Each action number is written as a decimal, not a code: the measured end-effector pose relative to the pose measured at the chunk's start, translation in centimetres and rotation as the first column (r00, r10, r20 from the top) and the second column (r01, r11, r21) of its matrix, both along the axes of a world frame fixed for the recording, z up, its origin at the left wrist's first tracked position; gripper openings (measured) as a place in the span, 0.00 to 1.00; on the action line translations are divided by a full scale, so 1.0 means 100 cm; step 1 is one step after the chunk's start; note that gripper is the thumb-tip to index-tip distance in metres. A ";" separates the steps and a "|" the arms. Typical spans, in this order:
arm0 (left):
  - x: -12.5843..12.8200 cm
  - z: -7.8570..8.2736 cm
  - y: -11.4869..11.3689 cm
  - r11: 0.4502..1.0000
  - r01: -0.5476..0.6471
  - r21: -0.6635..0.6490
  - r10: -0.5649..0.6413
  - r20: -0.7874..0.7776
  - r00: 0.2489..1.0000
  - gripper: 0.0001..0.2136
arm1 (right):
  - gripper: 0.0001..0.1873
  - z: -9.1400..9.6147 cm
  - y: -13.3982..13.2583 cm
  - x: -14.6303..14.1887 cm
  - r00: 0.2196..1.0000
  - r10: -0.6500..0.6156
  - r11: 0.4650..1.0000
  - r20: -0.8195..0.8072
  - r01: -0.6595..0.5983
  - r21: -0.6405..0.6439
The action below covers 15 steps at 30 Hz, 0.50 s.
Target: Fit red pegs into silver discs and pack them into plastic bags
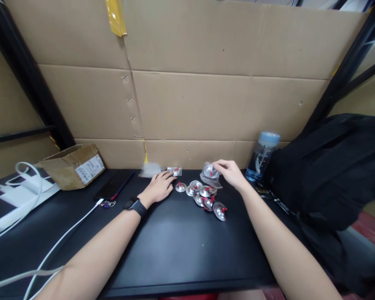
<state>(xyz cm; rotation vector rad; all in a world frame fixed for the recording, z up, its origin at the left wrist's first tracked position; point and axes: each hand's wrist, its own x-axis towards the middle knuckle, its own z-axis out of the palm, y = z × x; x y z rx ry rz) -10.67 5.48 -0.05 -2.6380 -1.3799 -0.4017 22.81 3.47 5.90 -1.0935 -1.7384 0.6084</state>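
Note:
Several small silver finger cymbals (198, 198) with red straps lie in a loose cluster on the black table. My right hand (230, 173) pinches the edge of a clear plastic bag (210, 171) with shiny metal and a bit of red inside, behind the cluster. My left hand (158, 187), wearing a black watch, rests low over the table with its fingers stretched out. Its fingertips reach a small bagged cymbal (175, 171); whether they press on it I cannot tell. Beside that hand is a stack of clear plastic bags (150, 169).
On the left are an open cardboard box (71, 167), a dark phone (112, 186), a pen, a keyring and white cables (67, 235). A water bottle (262, 156) and a black backpack (328, 166) stand on the right. Behind the table rises a cardboard wall (187, 108).

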 end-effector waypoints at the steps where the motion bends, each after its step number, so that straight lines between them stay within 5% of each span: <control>1: 0.000 0.001 0.000 1.000 0.007 0.005 -0.007 0.004 1.000 0.21 | 0.16 0.004 -0.005 -0.006 0.999 0.047 0.999 0.021 -0.048 0.023; 6: 0.003 0.003 -0.004 0.999 0.009 0.037 -0.008 -0.015 1.000 0.21 | 0.14 0.017 -0.022 -0.021 0.983 0.181 0.983 -0.022 -0.181 0.011; 12: 0.004 0.002 -0.007 0.999 -0.046 -0.001 0.046 -0.056 0.997 0.23 | 0.15 0.017 -0.022 -0.019 0.974 0.140 0.989 -0.176 -0.145 -0.015; 15: 0.004 0.001 -0.007 0.998 -0.057 -0.038 0.055 -0.050 0.997 0.24 | 0.13 0.015 -0.020 -0.017 0.983 0.132 0.990 -0.128 -0.136 -0.024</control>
